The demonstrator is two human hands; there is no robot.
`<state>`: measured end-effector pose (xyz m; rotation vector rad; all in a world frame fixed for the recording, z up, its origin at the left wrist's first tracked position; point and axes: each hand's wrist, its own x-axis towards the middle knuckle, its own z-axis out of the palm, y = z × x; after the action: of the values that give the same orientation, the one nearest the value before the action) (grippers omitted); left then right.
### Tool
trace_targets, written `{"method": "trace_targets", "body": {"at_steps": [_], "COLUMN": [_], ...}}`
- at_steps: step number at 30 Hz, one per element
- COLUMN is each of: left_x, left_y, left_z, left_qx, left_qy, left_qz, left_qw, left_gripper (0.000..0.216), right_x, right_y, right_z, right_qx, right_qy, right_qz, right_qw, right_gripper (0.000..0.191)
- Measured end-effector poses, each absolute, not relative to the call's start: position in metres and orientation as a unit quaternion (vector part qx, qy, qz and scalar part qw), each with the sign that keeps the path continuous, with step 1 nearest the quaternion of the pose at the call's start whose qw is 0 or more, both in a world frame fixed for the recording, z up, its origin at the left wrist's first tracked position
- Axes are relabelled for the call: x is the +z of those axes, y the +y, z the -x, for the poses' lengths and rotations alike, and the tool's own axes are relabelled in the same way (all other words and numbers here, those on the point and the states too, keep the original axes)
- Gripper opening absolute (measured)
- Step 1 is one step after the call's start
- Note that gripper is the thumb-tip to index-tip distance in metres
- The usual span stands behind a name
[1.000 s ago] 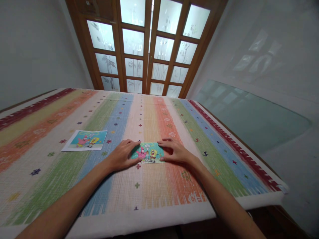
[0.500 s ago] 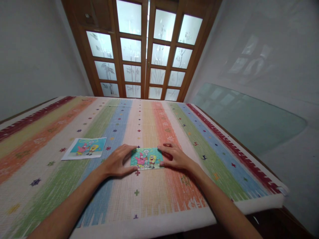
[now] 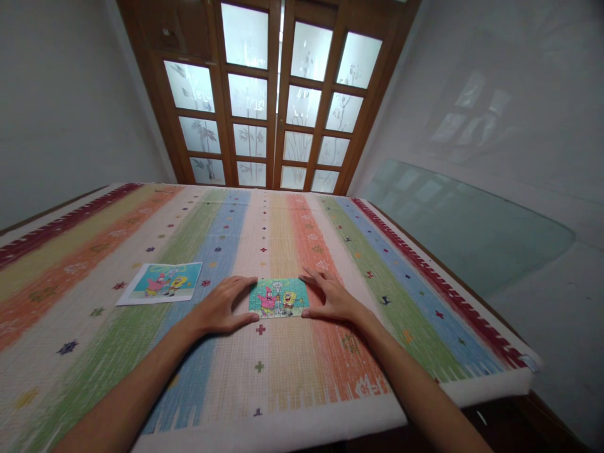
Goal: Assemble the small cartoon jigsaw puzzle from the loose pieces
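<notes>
A small jigsaw puzzle (image 3: 278, 299) with cartoon figures on a turquoise ground, its pieces joined into a rectangle, lies flat on the striped cloth. My left hand (image 3: 226, 305) holds its left side, fingers at the far corner and thumb at the near corner. On the opposite side, my right hand (image 3: 330, 297) grips the right edge the same way, the thumb touching the near right corner and the fingertips by the far right one. Left of my left hand lies a printed picture (image 3: 166, 281) on white paper, showing similar figures.
The striped cloth (image 3: 259, 384) covers a large flat surface whose near edge runs in front of me. A glass-paned wooden door (image 3: 276, 126) stands beyond the far edge. A pale green rounded panel (image 3: 467, 220) is along the right wall.
The puzzle's outline looks slightly narrower and straighter between my hands. My right fingertips have shifted a little away at the far corner. The printed picture stays in place.
</notes>
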<state>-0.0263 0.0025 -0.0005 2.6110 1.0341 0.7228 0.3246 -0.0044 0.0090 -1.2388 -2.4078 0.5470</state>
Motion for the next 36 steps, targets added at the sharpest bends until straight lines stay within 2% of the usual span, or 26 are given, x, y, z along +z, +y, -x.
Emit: {"method": "trace_targets", "body": {"at_steps": [6, 13, 20, 32, 36], "left_x": [-0.0017, 0.0010, 0.0023, 0.0007, -0.0014], "left_y": [0.0027, 0.0046, 0.0018, 0.0006, 0.0023], "left_z": [0.0253, 0.0224, 0.0209, 0.0224, 0.0238], "left_qx": [0.260, 0.304, 0.296, 0.329, 0.323], "left_qy": [0.370, 0.396, 0.369, 0.378, 0.382], "left_qz": [-0.878, -0.845, -0.866, -0.837, -0.845], "left_qw": [0.154, 0.194, 0.163, 0.222, 0.187], "left_gripper": [0.066, 0.041, 0.044, 0.065, 0.068], "right_x": [0.0086, 0.0111, 0.0100, 0.0117, 0.0136], "right_y": [-0.0053, -0.0064, -0.0069, -0.0112, -0.0112], "right_z": [-0.3241, -0.3257, -0.3282, -0.3284, -0.3286], "right_qx": [0.190, 0.195, 0.183, 0.176, 0.180], "right_qy": [-0.856, -0.860, -0.868, -0.870, -0.869], "right_qz": [0.441, 0.431, 0.416, 0.399, 0.401], "right_qw": [0.191, 0.193, 0.200, 0.231, 0.225], "right_gripper": [0.117, 0.108, 0.101, 0.092, 0.092]}}
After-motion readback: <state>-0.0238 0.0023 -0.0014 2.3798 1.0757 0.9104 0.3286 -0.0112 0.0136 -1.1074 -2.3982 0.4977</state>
